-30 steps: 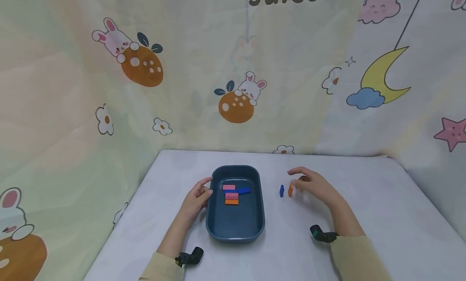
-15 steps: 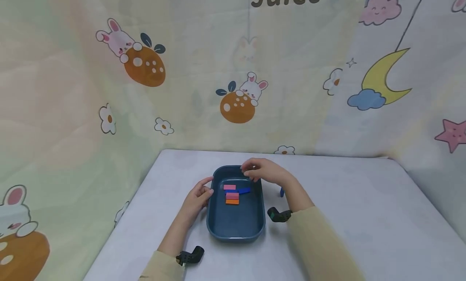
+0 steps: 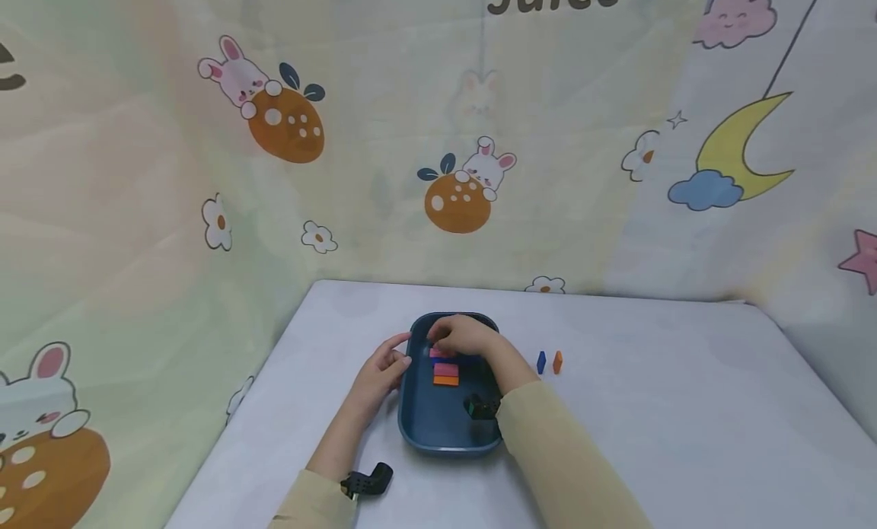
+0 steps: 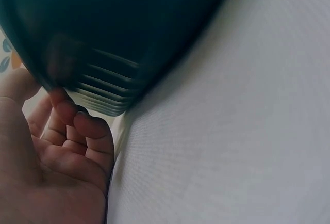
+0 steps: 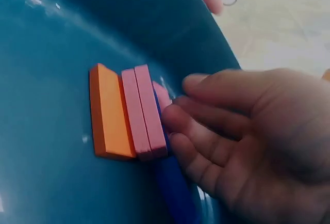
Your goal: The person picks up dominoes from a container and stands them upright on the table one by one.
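A dark teal plastic tray [image 3: 438,430] stands on the table. My left hand [image 3: 382,373] holds it at its left side, with bent fingers [image 4: 93,126] against the outer wall in the left wrist view. Inside lie an orange block [image 5: 114,115], pink blocks [image 5: 147,110] and blue blocks [image 5: 176,188]. My right hand [image 3: 466,337] reaches into the far part of the tray. Its loosely bent fingers come close to a pink block and a blue block; whether they touch is unclear. The hand hides part of the blocks in the head view.
Right of the tray, a blue block [image 3: 541,362] and an orange block [image 3: 558,362] stand upright and slightly apart on the white table [image 3: 658,407]. Behind the table hangs a printed cloth [image 3: 569,148]. Each wrist wears a black camera [image 3: 368,480].
My right hand left the orange block beside the tray, passed over the right rim and came down among the blocks inside. The left hand stayed at the tray; the head view shifted slightly.
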